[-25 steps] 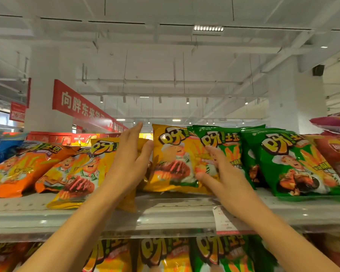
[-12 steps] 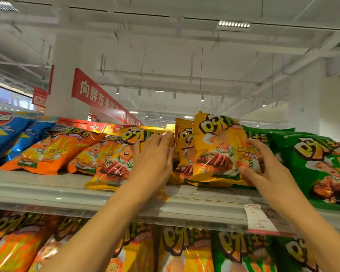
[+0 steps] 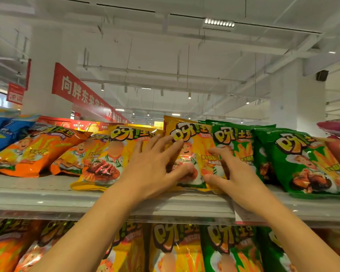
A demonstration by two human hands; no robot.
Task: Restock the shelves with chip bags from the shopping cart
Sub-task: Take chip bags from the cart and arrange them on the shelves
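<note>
Yellow chip bag leans upright on the shelf; left hand and right hand, fingers spread flat, press it, seemingly to seat it.

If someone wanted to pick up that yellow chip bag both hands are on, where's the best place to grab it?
Probably by its two side edges, coming from the front of the shelf. The yellow chip bag leans back with its face toward the aisle, puffy and slippery in the middle. The left hand and right hand already flank it; the green bag crowds the right edge.
</note>
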